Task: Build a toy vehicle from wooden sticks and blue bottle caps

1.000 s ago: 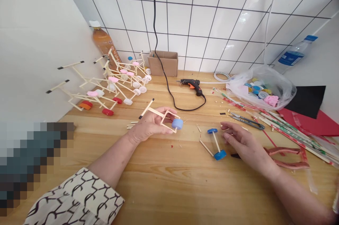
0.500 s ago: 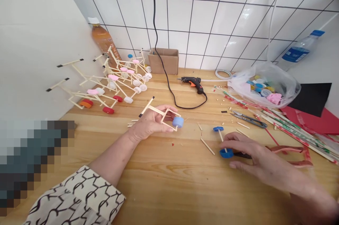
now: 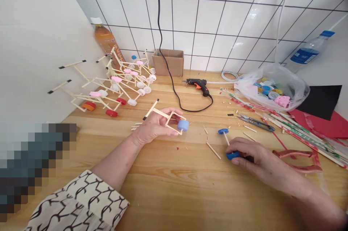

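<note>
The left hand (image 3: pixel 154 126) curls closed around a wooden stick frame (image 3: pixel 170 117) tipped with a pale-blue plastic cap (image 3: pixel 183 125); the right hand (image 3: pixel 258 156) pinches a dark-blue bottle cap (image 3: pixel 231 155) against the pine bench (image 3: pixel 168 191).

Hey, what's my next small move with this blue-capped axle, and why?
Probably lift the blue-capped stick axle over to the stick frame in your left hand: your right hand already grips its lower cap, and the frame is already held up.
</note>
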Demonstrator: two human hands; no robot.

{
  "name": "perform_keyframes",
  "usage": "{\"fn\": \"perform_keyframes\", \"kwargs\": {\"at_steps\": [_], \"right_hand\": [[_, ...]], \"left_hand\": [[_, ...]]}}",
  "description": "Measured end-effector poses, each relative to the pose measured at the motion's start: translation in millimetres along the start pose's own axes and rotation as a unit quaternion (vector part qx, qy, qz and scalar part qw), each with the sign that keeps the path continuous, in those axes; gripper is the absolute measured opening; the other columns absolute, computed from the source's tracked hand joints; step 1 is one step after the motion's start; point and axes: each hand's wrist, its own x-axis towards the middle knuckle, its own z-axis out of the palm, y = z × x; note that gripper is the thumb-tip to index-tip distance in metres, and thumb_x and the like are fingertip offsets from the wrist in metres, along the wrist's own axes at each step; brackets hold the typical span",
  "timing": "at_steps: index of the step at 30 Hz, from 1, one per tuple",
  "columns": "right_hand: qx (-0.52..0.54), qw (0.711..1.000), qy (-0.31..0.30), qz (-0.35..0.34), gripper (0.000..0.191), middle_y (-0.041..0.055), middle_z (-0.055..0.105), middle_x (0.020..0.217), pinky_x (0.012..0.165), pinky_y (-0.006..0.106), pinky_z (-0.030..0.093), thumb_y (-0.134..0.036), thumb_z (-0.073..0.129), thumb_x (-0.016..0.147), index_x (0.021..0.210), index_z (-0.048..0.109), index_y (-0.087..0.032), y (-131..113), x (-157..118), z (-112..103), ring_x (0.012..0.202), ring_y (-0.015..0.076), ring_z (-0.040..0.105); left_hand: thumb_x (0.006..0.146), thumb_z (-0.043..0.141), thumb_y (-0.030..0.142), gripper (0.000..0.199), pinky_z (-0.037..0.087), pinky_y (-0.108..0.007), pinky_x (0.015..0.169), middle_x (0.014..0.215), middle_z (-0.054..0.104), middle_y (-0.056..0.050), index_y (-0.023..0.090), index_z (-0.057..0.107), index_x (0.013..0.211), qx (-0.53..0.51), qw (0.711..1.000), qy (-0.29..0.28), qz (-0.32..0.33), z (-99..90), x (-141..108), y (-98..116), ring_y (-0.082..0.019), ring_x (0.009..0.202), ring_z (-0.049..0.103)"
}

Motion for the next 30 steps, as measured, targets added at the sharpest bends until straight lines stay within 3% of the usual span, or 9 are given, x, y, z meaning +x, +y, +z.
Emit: {"fn": "perform_keyframes", "kwargs": {"at_steps": [6,12,20,30], "right_hand": [[0.007,1.0,0.023,0.011,0.017,0.0055,0.065,0.094,0.078,0.036,0.047,-0.029,0.051,0.085,0.093,0.066,-0.026,4.0,-1.2,1.4,0.087,0.0225,0.059],[0.02,0.998,0.061,0.029,0.015,0.0059,0.067,0.095,0.074,0.035,0.048,-0.027,0.054,0.081,0.09,0.067,-0.025,6.1,0.2,4.0,0.086,0.0234,0.062],[0.024,0.997,0.068,0.042,0.017,0.0069,0.068,0.09,0.068,0.034,0.048,-0.032,0.051,0.084,0.085,0.066,-0.023,2.3,1.5,2.6,0.082,0.0234,0.062],[0.001,0.996,0.089,0.02,0.02,0.0063,0.068,0.089,0.07,0.032,0.048,-0.033,0.048,0.087,0.084,0.065,-0.022,6.3,1.3,3.0,0.082,0.021,0.061]], "left_hand": [[0.052,0.078,0.009,0.053,0.047,-0.035,0.082,0.1,0.064,-0.008,0.015,0.059,0.101,0.006,1.0,0.001,0.005,0.1,-0.7,0.3,-0.021,0.093,0.059],[0.051,0.078,0.009,0.053,0.047,-0.035,0.082,0.099,0.065,-0.008,0.015,0.06,0.101,0.001,1.0,-0.001,0.007,-0.1,-0.8,0.0,-0.021,0.093,0.059],[0.051,0.078,0.009,0.054,0.047,-0.033,0.081,0.1,0.064,-0.007,0.016,0.059,0.101,-0.002,1.0,0.0,-0.002,0.3,-1.2,0.6,-0.02,0.094,0.058],[0.049,0.078,0.008,0.054,0.046,-0.034,0.083,0.098,0.065,-0.007,0.015,0.06,0.099,-0.007,1.0,0.003,0.01,1.5,-0.8,2.2,-0.02,0.093,0.059]]}}
